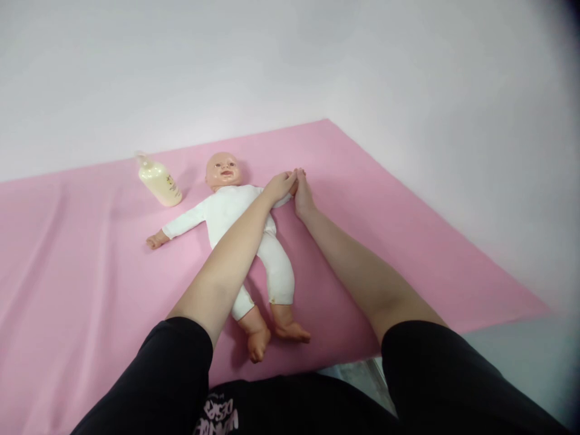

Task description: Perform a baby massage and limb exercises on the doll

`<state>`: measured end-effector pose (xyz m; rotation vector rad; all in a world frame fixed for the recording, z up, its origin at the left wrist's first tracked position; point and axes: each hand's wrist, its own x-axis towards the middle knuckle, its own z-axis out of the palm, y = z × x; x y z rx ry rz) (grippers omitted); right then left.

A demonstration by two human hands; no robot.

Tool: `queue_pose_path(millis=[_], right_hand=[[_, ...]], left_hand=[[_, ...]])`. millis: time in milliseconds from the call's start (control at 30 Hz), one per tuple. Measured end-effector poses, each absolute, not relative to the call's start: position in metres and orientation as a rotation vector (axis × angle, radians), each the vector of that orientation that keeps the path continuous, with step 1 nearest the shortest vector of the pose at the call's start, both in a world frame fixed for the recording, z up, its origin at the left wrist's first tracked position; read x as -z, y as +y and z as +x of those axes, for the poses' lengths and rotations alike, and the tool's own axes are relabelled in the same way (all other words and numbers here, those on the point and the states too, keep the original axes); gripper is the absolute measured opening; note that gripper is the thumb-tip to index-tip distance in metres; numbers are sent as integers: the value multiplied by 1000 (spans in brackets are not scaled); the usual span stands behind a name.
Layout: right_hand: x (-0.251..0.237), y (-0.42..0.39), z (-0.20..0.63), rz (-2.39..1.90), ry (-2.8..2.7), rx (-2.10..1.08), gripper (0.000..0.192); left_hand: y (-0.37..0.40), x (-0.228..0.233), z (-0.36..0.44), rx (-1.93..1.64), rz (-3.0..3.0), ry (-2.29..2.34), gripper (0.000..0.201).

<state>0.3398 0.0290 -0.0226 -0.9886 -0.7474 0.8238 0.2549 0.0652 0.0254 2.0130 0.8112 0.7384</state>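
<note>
Because the left forearm [226,269] crosses the doll [231,205], part of its body is hidden, and one of its hands barely shows. A bottle [159,181] sits on the pink sheet [371,199] near its head. The doll lies face up, that hand grasped between the left hand [279,185] and right hand [303,194].

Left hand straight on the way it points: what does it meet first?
Probably the bare right hand: the bare left hand points at it from close by, though depth near the plastic doll's white-sleeved arm is unclear.
</note>
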Motion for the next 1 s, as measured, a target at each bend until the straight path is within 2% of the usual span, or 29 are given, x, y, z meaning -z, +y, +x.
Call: queue_pose_path(millis=[1000], right_hand=[[23,30,339,-992,-690,-832,63]], left_hand=[[62,-28,253,-713,2058,834,50]])
